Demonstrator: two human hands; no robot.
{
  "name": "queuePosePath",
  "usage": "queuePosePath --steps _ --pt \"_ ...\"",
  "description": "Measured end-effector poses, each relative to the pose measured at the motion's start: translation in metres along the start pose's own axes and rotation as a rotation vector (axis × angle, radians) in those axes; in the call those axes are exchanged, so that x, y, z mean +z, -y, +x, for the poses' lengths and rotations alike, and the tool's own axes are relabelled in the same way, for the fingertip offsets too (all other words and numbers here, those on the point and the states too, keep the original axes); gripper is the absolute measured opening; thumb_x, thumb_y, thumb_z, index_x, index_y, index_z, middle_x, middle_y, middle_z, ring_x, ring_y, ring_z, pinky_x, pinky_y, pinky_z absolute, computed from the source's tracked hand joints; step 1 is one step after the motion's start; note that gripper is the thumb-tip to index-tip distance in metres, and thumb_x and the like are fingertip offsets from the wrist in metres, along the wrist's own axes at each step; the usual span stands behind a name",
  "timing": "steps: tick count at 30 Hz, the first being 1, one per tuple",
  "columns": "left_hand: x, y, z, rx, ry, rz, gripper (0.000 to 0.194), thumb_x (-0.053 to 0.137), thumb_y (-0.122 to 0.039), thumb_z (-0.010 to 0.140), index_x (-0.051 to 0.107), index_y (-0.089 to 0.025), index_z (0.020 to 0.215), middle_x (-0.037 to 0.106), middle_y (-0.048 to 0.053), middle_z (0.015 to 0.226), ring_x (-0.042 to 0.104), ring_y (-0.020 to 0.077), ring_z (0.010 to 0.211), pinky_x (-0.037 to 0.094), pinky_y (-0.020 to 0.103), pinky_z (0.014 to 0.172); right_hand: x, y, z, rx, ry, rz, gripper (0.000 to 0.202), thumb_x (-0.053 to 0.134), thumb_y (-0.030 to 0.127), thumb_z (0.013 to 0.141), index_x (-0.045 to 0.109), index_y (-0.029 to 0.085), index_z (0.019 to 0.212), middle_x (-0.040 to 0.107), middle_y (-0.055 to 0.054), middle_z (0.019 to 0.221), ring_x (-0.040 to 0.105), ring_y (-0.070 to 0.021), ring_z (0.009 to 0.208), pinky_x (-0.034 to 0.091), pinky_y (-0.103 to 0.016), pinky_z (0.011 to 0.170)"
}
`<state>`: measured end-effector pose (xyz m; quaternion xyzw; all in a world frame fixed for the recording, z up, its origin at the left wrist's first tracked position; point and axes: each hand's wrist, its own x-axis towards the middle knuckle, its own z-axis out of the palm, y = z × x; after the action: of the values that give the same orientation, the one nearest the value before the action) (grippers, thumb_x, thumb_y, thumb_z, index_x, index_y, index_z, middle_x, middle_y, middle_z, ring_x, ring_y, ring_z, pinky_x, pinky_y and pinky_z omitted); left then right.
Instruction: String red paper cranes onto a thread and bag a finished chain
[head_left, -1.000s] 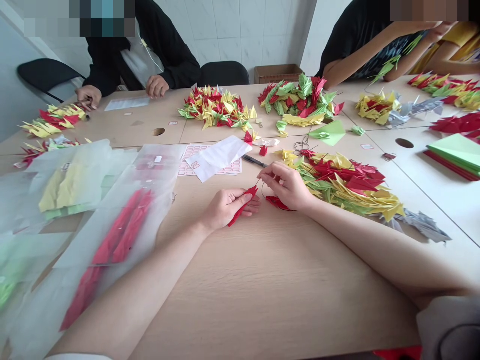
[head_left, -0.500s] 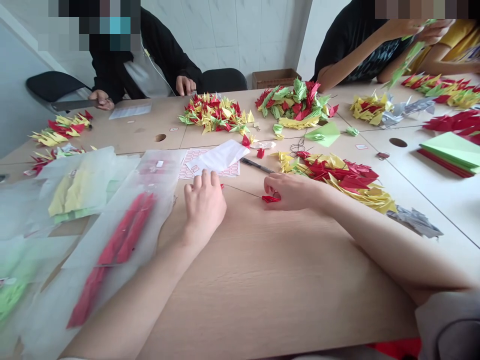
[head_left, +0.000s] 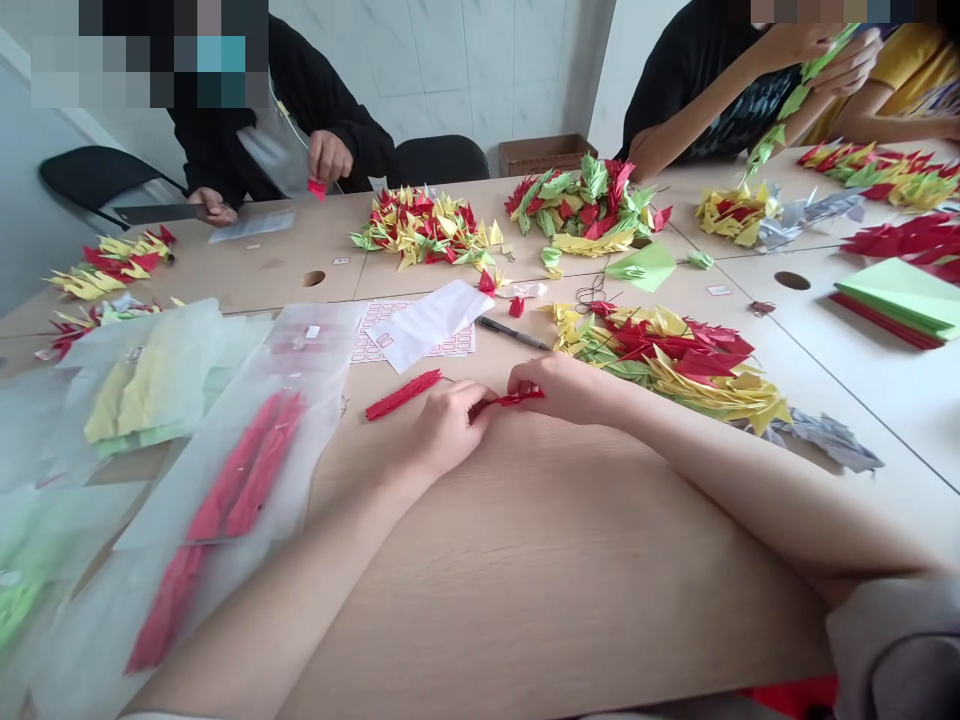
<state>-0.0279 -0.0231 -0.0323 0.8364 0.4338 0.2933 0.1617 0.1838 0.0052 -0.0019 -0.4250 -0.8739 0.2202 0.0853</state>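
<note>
Both your hands meet at a small red folded paper piece on a wooden table

Your left hand [head_left: 448,422] pinches the left end of the red folded paper piece [head_left: 520,398], fingertips pressed together. Your right hand [head_left: 561,388] is curled, its fingers closed on the right end. The piece is between your hands, just above or on the table [head_left: 525,560]; which one, you cannot tell from this view.

Just left of your left hand, a narrow red paper bundle [head_left: 403,394] lies slanted on the table. Beyond your hands are a dark pen [head_left: 512,333] and a white paper [head_left: 431,322] overlapping sheets printed with small red frames [head_left: 459,342]. Past your right hand spreads a heap of yellow, red and green folded paper [head_left: 675,365], with crumpled grey paper [head_left: 840,440] at its near end. To your left are translucent bags [head_left: 322,365], some with red, yellow or green paper inside. Far right is a stack of green and red sheets [head_left: 900,295].

Across the table, a person in black sleeves [head_left: 330,158] holds up a small red piece [head_left: 316,189]; at right, another person [head_left: 810,60] holds a green paper strand [head_left: 791,100].
</note>
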Motion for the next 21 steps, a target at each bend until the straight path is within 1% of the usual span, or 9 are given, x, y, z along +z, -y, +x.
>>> queuePosePath --steps 4,6,8,10,12,14,16,19,21 --pt "-0.002 0.001 0.001 -0.068 -0.007 0.020 0.007 0.060 -0.011 0.083 0.064 -0.017 0.080 0.067 0.002 0.075 0.061 0.0163 0.068 0.046 0.028 0.065 -0.001 -0.003 0.001 0.053 0.022 0.001 0.014 0.061 0.019 0.083 0.074 0.021 0.088 0.073 -0.002 0.078 0.061 -0.0139 0.066 0.038 -0.023 0.060" --pt "-0.001 0.002 0.000 -0.052 0.007 0.035 0.006 0.061 -0.011 0.082 0.064 -0.016 0.083 0.067 0.003 0.077 0.061 0.0167 0.070 0.046 0.028 0.066 -0.002 -0.002 0.001 0.019 0.027 0.004 0.016 0.059 0.017 0.083 0.075 0.020 0.086 0.074 -0.003 0.079 0.061 -0.0140 0.067 0.039 -0.023 0.061" --pt "0.001 0.003 -0.001 -0.003 0.026 0.049 0.006 0.062 -0.017 0.085 0.067 -0.016 0.086 0.067 0.004 0.080 0.061 0.0171 0.072 0.046 0.029 0.067 -0.002 0.000 0.001 -0.038 0.021 0.020 0.017 0.057 0.016 0.084 0.074 0.018 0.085 0.074 -0.004 0.081 0.061 -0.0143 0.069 0.040 -0.024 0.064" --pt "0.002 0.004 -0.002 0.040 0.032 0.046 0.012 0.061 -0.023 0.089 0.071 -0.017 0.089 0.069 0.004 0.081 0.063 0.0174 0.074 0.047 0.029 0.069 -0.003 0.003 0.000 -0.093 0.006 0.052 0.019 0.055 0.014 0.084 0.074 0.018 0.086 0.073 -0.004 0.083 0.061 -0.0142 0.072 0.041 -0.024 0.067" --pt "0.002 0.006 -0.003 0.038 0.010 0.013 0.016 0.059 -0.025 0.091 0.074 -0.019 0.090 0.071 0.004 0.082 0.065 0.0179 0.076 0.049 0.030 0.071 -0.005 0.006 -0.002 -0.125 -0.014 0.094 0.021 0.053 0.011 0.083 0.073 0.018 0.088 0.073 -0.004 0.086 0.062 -0.0134 0.074 0.042 -0.023 0.069" --pt "0.002 0.009 -0.002 -0.030 -0.030 -0.070 0.015 0.061 -0.025 0.090 0.075 -0.019 0.091 0.074 0.005 0.086 0.067 0.0187 0.079 0.051 0.030 0.073 -0.009 0.007 -0.002 -0.109 -0.026 0.137 0.024 0.052 0.009 0.081 0.073 0.018 0.090 0.073 -0.003 0.084 0.061 -0.0123 0.072 0.042 -0.022 0.068" --pt "0.003 0.013 -0.001 -0.164 -0.079 -0.242 0.014 0.065 -0.027 0.087 0.076 -0.019 0.093 0.075 0.005 0.088 0.070 0.0190 0.078 0.054 0.031 0.073 -0.013 0.007 -0.002 -0.022 -0.063 0.169 0.024 0.052 0.009 0.079 0.072 0.018 0.089 0.072 -0.002 0.079 0.059 -0.0116 0.067 0.042 -0.022 0.064" --pt "0.005 0.019 0.002 -0.376 -0.167 -0.592 0.019 0.074 -0.033 0.080 0.074 -0.016 0.091 0.076 0.006 0.085 0.073 0.0201 0.075 0.058 0.031 0.072 -0.019 0.006 -0.002 0.148 -0.201 0.132 0.021 0.052 0.010 0.077 0.070 0.017 0.085 0.068 -0.001 0.071 0.057 -0.0120 0.063 0.040 -0.022 0.060" --pt "0.006 0.022 0.003 -0.451 -0.208 -0.749 0.023 0.079 -0.034 0.074 0.072 -0.015 0.086 0.076 0.006 0.081 0.074 0.0210 0.076 0.059 0.031 0.073 -0.024 0.004 -0.003 0.211 -0.260 0.040 0.017 0.053 0.012 0.075 0.068 0.018 0.081 0.067 -0.001 0.070 0.056 -0.0132 0.063 0.038 -0.023 0.059"
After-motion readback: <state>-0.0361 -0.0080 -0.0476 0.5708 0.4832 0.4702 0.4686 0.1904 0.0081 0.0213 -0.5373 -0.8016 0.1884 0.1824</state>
